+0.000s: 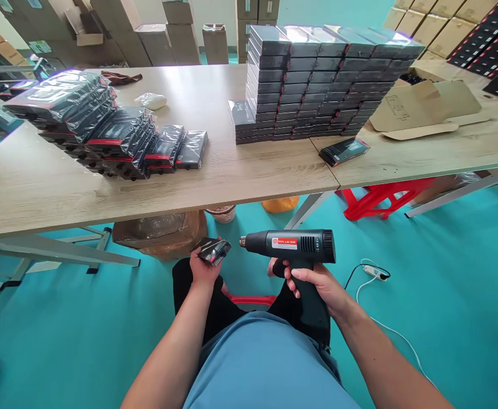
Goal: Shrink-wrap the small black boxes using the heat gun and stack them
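1. Blue shirt cloth [253,363] lies nearest the camera, over the wearer's lap.
2. Dark box [214,250]: held above the lap, short of the table [223,177], its near end pinched in the left hand [203,271]. It looks glossy, perhaps filmed; a slack pinch could drop it on the floor [428,261].
3. Heat gun [291,255]: the right hand [319,282] is wrapped round its grip, and its metal nozzle [243,241] points toward the box, near but not touching. Whether it is blowing cannot be told. If hot, dwelling on one spot could pucker or scorch the surface; straying aim could burn the left hand.
4. Its red-and-white label [284,243] reads "HUA LAI SHI"; marks toward its rear are too fine to read.
5. Film-wrapped boxes [112,133] lean in overlapping piles at the table's left; a knock might slide them. A tall block of boxes [317,85] stands farther right, with a single box [344,151] near the front edge, easily brushed off. Their print is illegible.
6. White cord [402,335] trails across the floor at right, where a foot could snag it.
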Available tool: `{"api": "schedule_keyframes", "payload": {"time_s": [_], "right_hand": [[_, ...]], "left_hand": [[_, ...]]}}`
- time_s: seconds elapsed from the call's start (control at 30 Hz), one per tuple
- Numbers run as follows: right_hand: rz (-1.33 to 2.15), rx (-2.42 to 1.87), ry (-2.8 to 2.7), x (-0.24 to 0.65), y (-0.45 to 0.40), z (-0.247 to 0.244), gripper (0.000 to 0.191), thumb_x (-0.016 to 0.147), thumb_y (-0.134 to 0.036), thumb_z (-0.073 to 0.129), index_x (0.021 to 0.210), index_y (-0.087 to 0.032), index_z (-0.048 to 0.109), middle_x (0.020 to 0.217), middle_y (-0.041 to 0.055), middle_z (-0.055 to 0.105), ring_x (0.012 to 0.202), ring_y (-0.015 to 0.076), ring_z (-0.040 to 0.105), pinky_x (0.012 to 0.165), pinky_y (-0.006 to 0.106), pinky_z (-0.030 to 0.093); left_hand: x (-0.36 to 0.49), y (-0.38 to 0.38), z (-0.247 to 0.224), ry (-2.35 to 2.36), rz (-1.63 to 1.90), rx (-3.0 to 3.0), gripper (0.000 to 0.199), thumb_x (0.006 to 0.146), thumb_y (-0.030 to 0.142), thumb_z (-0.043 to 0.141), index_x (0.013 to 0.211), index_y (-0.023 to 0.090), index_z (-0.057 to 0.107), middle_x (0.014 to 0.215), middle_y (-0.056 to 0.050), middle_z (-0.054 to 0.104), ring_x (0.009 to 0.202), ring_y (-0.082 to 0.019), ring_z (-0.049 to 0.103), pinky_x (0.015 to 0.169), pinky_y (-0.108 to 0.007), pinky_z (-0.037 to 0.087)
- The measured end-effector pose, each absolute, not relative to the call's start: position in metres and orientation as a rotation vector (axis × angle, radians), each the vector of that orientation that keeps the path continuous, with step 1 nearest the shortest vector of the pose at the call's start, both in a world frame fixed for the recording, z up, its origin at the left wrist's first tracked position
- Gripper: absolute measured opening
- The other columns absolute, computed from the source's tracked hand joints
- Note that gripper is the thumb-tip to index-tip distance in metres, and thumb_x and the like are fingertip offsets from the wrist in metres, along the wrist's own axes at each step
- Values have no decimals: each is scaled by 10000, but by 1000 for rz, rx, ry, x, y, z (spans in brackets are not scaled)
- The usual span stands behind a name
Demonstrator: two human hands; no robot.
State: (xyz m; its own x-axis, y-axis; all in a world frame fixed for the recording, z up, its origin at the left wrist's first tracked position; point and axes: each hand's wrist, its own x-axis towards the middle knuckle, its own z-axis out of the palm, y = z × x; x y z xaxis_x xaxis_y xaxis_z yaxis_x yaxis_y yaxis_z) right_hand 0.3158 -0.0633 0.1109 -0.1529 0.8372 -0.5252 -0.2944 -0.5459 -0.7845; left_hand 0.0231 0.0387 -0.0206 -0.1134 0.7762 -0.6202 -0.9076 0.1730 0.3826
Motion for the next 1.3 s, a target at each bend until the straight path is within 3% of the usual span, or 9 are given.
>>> {"api": "schedule_keyframes", "payload": {"time_s": [0.23, 0.47, 0.83, 1.07, 1.3], "right_hand": [[1894, -1266, -727, 330, -75, 118, 325, 800, -356, 794, 1055, -159, 747, 923, 75, 698, 737, 176, 643, 586, 265, 534], [1939, -1275, -771, 336, -75, 122, 351, 792, -343, 800, 1089, -167, 733, 901, 66, 706, 713, 176, 642, 583, 282, 530], [1875, -1368, -866, 322, -75, 117, 375, 787, -403, 789, 1071, -168, 718, 909, 64, 698, 723, 189, 631, 603, 315, 535], [1932, -1396, -815, 321, -81, 110, 414, 752, -429, 810, 1070, -175, 736, 879, 68, 707, 708, 200, 632, 604, 327, 532], [1898, -1290, -758, 307, -61, 117, 371, 749, -387, 817, 1033, -164, 727, 894, 70, 713, 698, 181, 638, 579, 297, 524]], "left_hand": [[20, 33, -20, 986, 1457, -124, 205, 695, 185, 574, 874, 194, 673, 831, -25, 728, 744, -229, 708, 753, -385, 581], [11, 32, -30, 908, 1428, 24, 179, 606, 163, 618, 780, 185, 653, 774, -13, 703, 738, -216, 676, 780, -371, 549], [12, 31, -32, 940, 1386, 16, 174, 582, 148, 590, 744, 171, 649, 749, -23, 693, 711, -213, 671, 728, -362, 553], [13, 30, -45, 978, 1301, 62, 145, 558, 142, 572, 687, 169, 631, 706, -46, 675, 723, -251, 683, 782, -424, 563], [27, 27, -51, 1080, 1141, 347, 219, 506, 66, 574, 695, 146, 651, 633, -27, 647, 554, -188, 611, 559, -294, 469]]}}
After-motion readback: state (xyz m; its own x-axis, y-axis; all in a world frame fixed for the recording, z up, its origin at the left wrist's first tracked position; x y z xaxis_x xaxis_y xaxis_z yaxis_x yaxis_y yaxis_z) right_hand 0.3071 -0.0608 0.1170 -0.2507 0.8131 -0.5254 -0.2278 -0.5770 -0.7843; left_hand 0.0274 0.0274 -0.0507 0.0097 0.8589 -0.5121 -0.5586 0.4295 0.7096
